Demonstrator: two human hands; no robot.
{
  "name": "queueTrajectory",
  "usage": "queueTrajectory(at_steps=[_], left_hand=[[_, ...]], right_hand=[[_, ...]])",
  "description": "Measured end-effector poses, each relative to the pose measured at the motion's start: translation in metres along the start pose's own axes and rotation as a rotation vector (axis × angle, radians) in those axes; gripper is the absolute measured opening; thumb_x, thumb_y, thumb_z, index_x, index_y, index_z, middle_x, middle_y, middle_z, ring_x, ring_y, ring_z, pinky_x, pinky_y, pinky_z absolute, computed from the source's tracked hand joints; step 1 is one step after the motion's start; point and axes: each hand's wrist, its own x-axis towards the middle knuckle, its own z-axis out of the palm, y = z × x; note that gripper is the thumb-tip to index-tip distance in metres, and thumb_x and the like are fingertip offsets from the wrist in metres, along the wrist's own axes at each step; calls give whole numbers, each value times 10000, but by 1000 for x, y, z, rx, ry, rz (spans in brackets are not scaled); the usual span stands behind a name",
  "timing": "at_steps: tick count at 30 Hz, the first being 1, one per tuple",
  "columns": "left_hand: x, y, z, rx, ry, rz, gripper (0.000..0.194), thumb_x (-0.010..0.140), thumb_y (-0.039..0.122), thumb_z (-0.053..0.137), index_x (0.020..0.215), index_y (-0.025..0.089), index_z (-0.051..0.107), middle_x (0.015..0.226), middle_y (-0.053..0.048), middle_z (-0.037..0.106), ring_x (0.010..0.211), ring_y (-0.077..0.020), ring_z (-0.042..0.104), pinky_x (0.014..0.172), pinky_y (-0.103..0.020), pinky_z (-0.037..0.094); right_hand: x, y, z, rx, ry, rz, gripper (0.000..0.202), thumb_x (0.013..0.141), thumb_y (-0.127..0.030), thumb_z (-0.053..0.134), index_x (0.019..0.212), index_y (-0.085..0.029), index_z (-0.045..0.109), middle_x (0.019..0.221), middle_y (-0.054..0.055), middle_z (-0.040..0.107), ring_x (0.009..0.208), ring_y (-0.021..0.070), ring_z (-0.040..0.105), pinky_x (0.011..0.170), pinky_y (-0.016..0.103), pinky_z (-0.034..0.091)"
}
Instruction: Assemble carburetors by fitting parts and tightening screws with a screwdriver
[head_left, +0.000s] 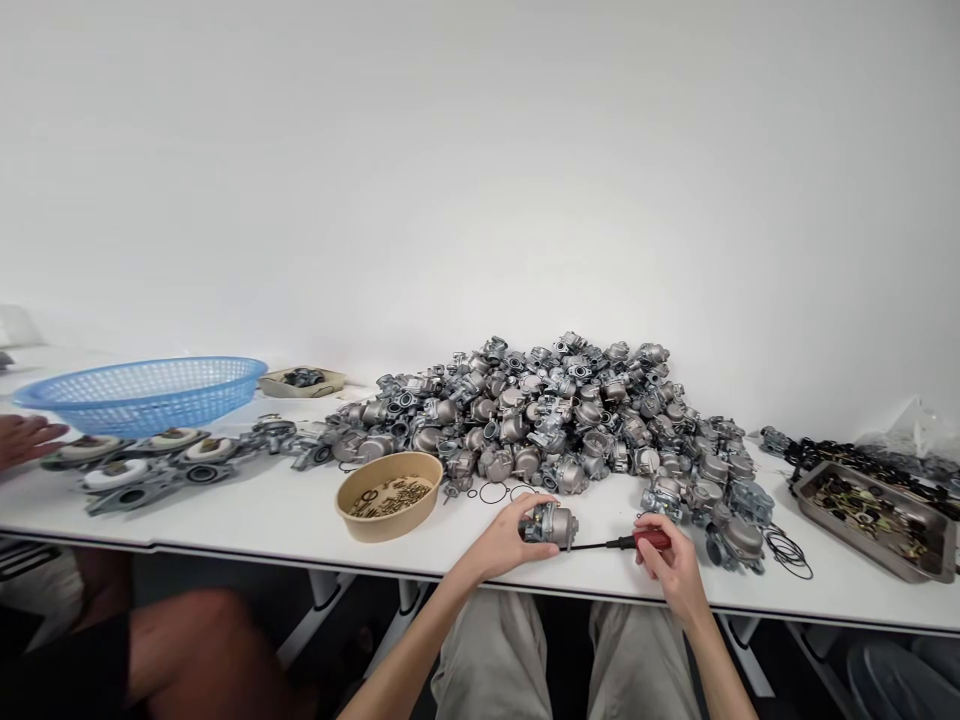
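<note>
My left hand (511,540) is closed around a grey metal carburetor (556,524) lying on its side near the table's front edge. In my right hand (670,565) is a screwdriver (651,541) with a red and black handle. Its dark shaft points left, and the tip reaches the lower right side of the carburetor; whether it sits in a screw is too small to tell. Behind both hands rises a large pile of similar carburetors (525,410). A few thin black rubber rings (493,492) lie on the table just beyond my left hand.
Left of my hands stands a tan bowl (349,515) of small brass parts. Farther left are a blue mesh basket (161,405), carburetors with white rings (116,475) and another person's hand (30,440). At right are black rings (786,553) and a metal tray (855,545) of small parts.
</note>
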Motion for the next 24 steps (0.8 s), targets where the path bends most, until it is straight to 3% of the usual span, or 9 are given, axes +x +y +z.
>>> queueTrajectory(at_steps=[9,14,18,24], left_hand=[[1,1,1,-40,10,16,667,679,423,889,1287,250,677,1372,-96,667,1302,-349,605,1104,-470,503],[-1,2,2,-30,19,30,632,690,391,875,1274,252,677,1325,-90,673,1261,-332,620,1080,-469,513],[-2,3,4,-13,47,55,614,705,389,870,1273,260,676,1294,-89,672,1225,-325,630,1054,-456,525],[-3,1,6,10,77,84,602,717,353,878,1277,273,673,1274,-85,674,1199,-318,645,1038,-453,534]], right_hand=[[2,3,1,-1,44,59,454,788,-653,776,818,-203,727,593,4,596,481,147,471,444,250,369],[2,4,-2,70,-44,27,421,812,-601,782,938,-201,743,635,14,643,498,159,527,487,267,439],[3,5,-1,65,-15,-13,375,843,-557,781,937,-197,734,705,43,689,564,177,594,543,279,491],[4,1,5,79,16,42,421,818,-617,780,847,-204,702,562,-4,596,492,165,529,462,267,442]])
